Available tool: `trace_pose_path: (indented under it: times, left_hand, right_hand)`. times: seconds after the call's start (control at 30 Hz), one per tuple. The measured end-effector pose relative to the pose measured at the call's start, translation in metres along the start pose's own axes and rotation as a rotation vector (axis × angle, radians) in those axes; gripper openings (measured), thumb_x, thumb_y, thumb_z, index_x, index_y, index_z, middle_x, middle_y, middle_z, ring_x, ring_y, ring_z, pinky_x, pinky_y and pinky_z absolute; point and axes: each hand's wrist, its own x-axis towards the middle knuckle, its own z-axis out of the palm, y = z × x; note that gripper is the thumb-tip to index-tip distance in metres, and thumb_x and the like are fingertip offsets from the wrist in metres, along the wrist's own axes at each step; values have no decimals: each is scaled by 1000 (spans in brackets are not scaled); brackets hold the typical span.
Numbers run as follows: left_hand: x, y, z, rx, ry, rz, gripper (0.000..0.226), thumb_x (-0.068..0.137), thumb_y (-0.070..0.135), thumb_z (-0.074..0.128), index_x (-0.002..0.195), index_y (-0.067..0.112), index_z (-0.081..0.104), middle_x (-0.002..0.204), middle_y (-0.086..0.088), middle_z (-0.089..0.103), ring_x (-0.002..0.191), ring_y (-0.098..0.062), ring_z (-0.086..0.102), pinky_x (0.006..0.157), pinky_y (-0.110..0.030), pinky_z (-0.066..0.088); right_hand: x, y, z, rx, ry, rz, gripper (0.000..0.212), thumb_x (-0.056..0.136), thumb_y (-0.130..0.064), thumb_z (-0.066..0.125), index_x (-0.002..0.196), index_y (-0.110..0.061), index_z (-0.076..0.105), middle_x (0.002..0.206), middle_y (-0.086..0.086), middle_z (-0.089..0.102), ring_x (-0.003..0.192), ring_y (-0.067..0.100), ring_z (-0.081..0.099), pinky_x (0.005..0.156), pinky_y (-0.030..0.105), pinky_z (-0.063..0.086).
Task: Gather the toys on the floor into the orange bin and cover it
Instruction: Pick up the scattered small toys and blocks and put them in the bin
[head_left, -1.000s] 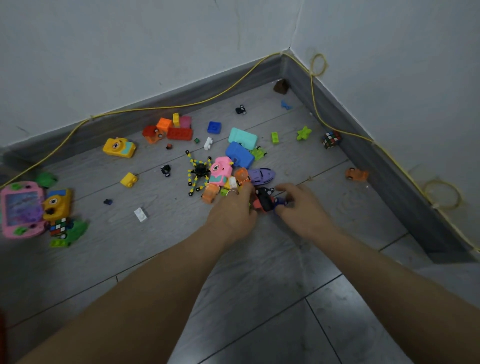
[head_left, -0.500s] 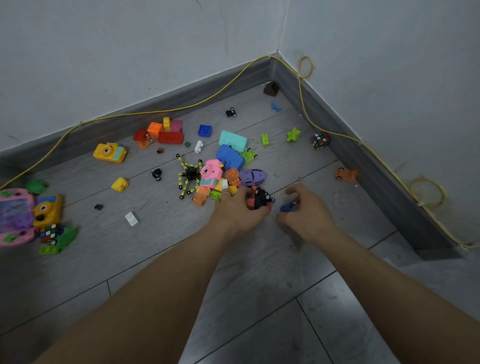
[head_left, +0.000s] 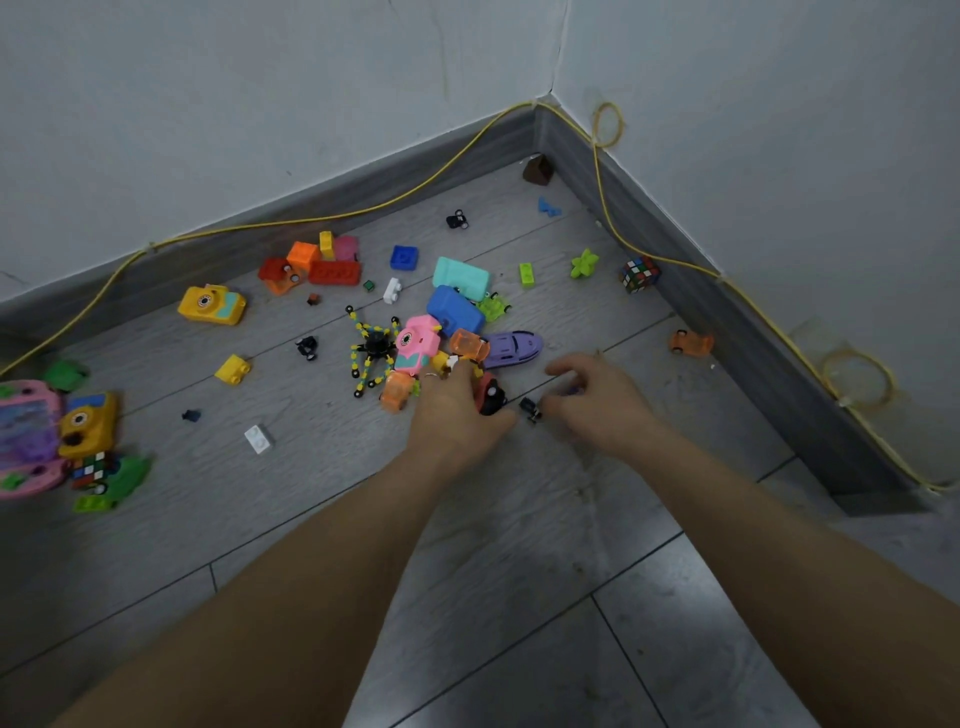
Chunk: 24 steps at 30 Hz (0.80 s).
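Observation:
Toys lie scattered over the grey floor in a room corner; the orange bin is out of view. My left hand (head_left: 457, 410) is closed around a red and black toy car (head_left: 489, 397) just below the central pile. That pile holds a purple boat (head_left: 511, 348), a clear orange car (head_left: 467, 345), a pink camera (head_left: 415, 343) and a blue block (head_left: 454, 312). My right hand (head_left: 597, 405) is curled over a small blue toy (head_left: 571, 389) on the floor. A tiny black wheeled piece (head_left: 531, 411) sits at its thumb.
A black and yellow spider toy (head_left: 374, 348) lies left of the pile, and red bricks (head_left: 332, 270) and a yellow camera (head_left: 212, 306) further back. A pink game console (head_left: 26, 436) is at the far left. A Rubik's cube (head_left: 640, 273) and an orange car (head_left: 690, 343) lie by the right skirting. A yellow cable (head_left: 602, 171) runs along the walls.
My left hand has closed on the red and black car. My right hand has drawn to the right, away from it, with the small blue toy under its fingers.

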Motion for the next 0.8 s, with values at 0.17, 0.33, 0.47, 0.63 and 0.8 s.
trace_pose_path:
  times: [0.17,0.33,0.47,0.63,0.8]
  left_hand:
    - [-7,-13,-15,-71,22,3,38,70,28,80,89,18,49,108,-6,44,81,-13,40,58,-24,31]
    - [-8,-16,-18,-99,-9,29,37,67,22,80,75,27,44,102,-10,57,85,-21,49,53,-24,27]
    - [-6,-8,-20,40,-45,96,35,71,25,79,88,21,49,100,-6,53,87,-22,51,58,-26,33]
    - [-2,8,-9,340,-87,188,40,87,38,67,118,17,51,116,-12,47,104,-30,53,74,-36,46]
    - [-1,11,0,415,-83,237,34,88,34,65,112,15,50,110,-14,51,101,-33,56,74,-38,48]
  right_hand:
    - [-7,-8,12,-595,-173,-275,64,83,-31,67,143,-35,43,130,1,52,118,23,53,92,35,48]
    - [-12,-8,20,-726,-46,-304,28,86,-35,61,110,-24,52,108,3,50,100,26,54,75,37,49]
    - [-11,-6,14,-730,-1,-346,15,85,-29,58,95,-21,51,96,-1,53,89,23,54,66,33,42]
    - [-6,-1,-2,-722,45,-336,9,85,-28,58,89,-22,54,89,0,60,85,24,59,68,36,51]
    - [6,9,-30,-468,216,-200,11,80,-28,63,87,-26,54,86,1,63,82,25,61,72,38,54]
